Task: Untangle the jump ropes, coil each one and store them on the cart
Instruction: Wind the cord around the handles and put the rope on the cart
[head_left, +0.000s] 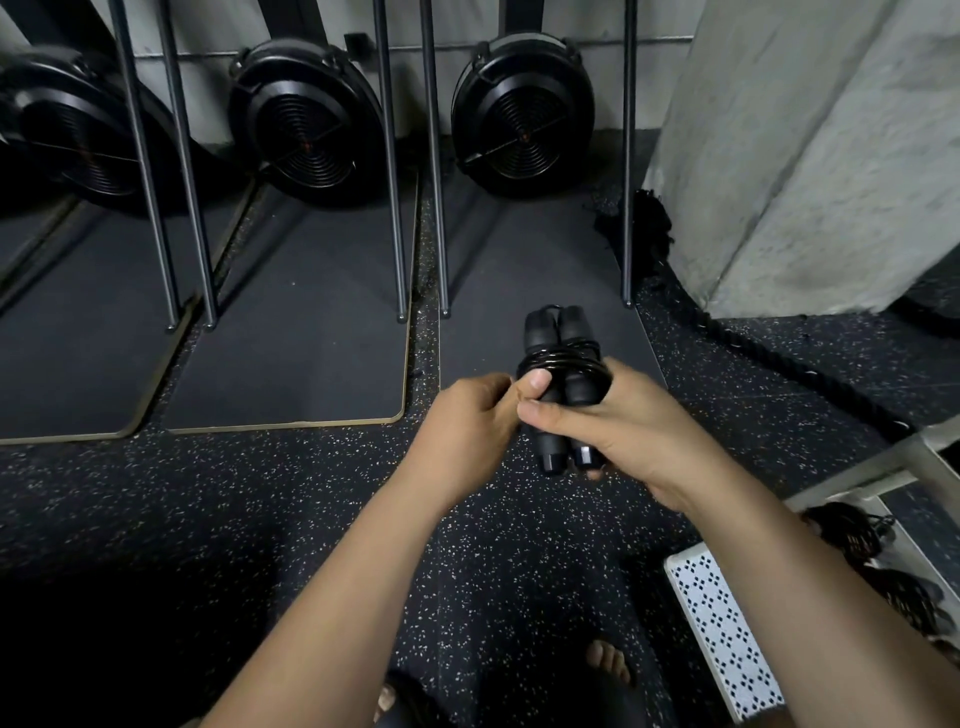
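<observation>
Two black foam-grip handles (550, 447) lie side by side as one bundle, with the thin glossy black cord (561, 361) of this black jump rope (571, 395) wound crosswise round their middle in several turns. Judged purpose: the handles serve as the core, so the coil cannot spring loose.

Right hand (639, 431): fingers curled round the bundle from the right, thumb laid across the front of both handles. It carries the weight and keeps the pair parallel.

Left hand (467, 421): closed against the bundle's left side, thumb tip pressing on the lowest turns. Looks like it is pinning or tucking the cord's tail; the fingers behind are hidden, so cannot tell exactly what they pinch.

The rope is held in the air in front of the body, above the floor, not yet on the cart. Judgement: coiling of this one is near done, stowing remains.

White metal-framed cart (883, 467) stands at the lower right, near the right forearm. Dark bundled ropes (852, 530) already rest on its shelf. A white panel with a diamond-dot pattern (722, 634) sits at its near end.

Floor (260, 493): black rubber flecked with white. Dark mats with tan edges (291, 322) lie ahead, carrying three round black fan housings (522, 114) and slim steel rails (436, 208). Grey concrete pillar (810, 156) to the right, a thick black braided rope (779, 364) trailing along its base. Light is dim.
</observation>
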